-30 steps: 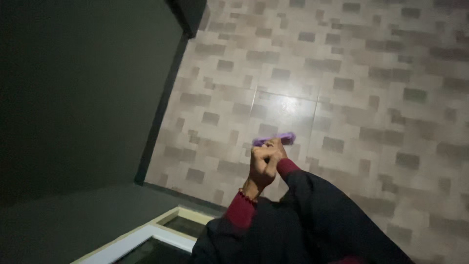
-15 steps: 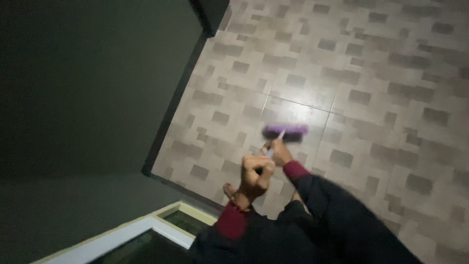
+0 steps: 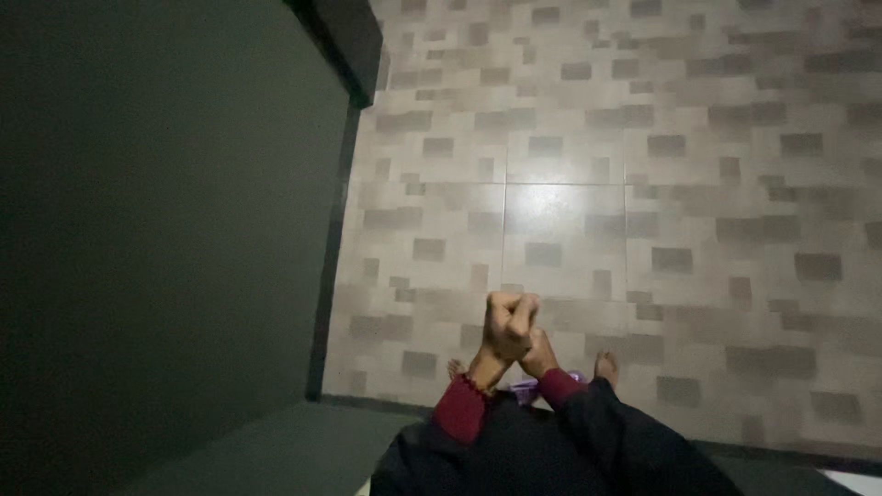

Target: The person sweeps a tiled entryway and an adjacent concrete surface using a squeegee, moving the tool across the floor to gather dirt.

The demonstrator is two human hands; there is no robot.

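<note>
Both hands are stacked on a thin handle held close to the body. The left hand (image 3: 510, 321) sits uppermost, fingers (image 3: 514, 308) clenched into a fist around the shaft; the shaft itself is almost wholly hidden inside the grip. The right hand (image 3: 537, 354) lies just below and partly behind it, fingers also wrapped around the handle as far as can be seen. This one-above-the-other hold suits a long tool stood near upright.

The purple brush head (image 3: 533, 388) shows only as a small patch low down, just below the hands and between the two bare feet (image 3: 606, 367), resting on or close to the tiled floor (image 3: 661, 165). Dark red cuffs (image 3: 459, 409) cover both wrists. A dark wall (image 3: 156, 211) stands to the left.
</note>
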